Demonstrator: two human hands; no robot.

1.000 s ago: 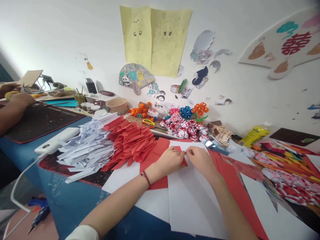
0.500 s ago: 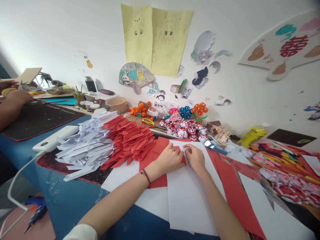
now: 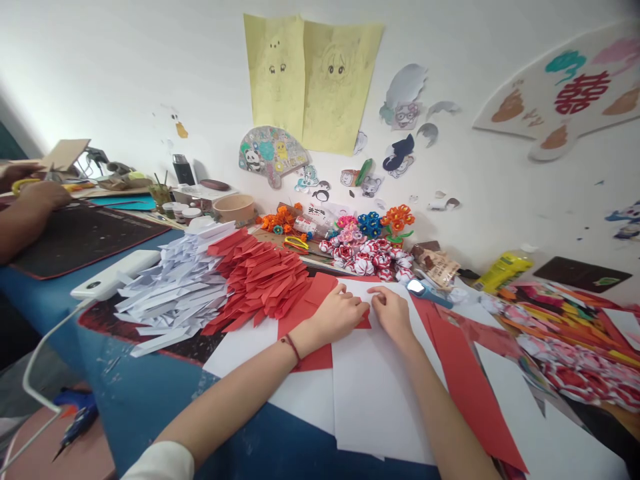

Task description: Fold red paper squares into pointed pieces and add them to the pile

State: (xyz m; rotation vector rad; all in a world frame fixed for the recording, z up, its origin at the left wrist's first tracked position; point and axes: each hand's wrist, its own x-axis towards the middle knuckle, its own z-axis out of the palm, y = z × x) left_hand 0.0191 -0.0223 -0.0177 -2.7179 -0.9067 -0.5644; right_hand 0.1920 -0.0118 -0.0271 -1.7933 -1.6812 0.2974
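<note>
My left hand [image 3: 342, 315] is closed over a small red paper piece [image 3: 367, 321], its fingers bent and pressed down on it. Close by on the right, my right hand [image 3: 393, 313] has its fingers curled in with the thumb near the index finger; whatever they pinch is hidden. Both hands rest above white paper sheets [image 3: 377, 400]. A red paper sheet [image 3: 313, 347] lies under my left wrist. To the left are a pile of folded red paper strips [image 3: 265, 280] and a pile of folded white paper strips [image 3: 175, 287].
A white power bank [image 3: 115, 273] with a cable sits at the left. Behind stand red-and-white paper flowers [image 3: 365, 257], yellow scissors [image 3: 297, 244] and a tan bowl [image 3: 234, 208]. Another person's hand [image 3: 45, 197] works at far left. A glue gun [image 3: 75, 417] lies on a stool.
The view has shifted slightly. My hands stay almost in place over the red paper piece, with only small finger movement.
</note>
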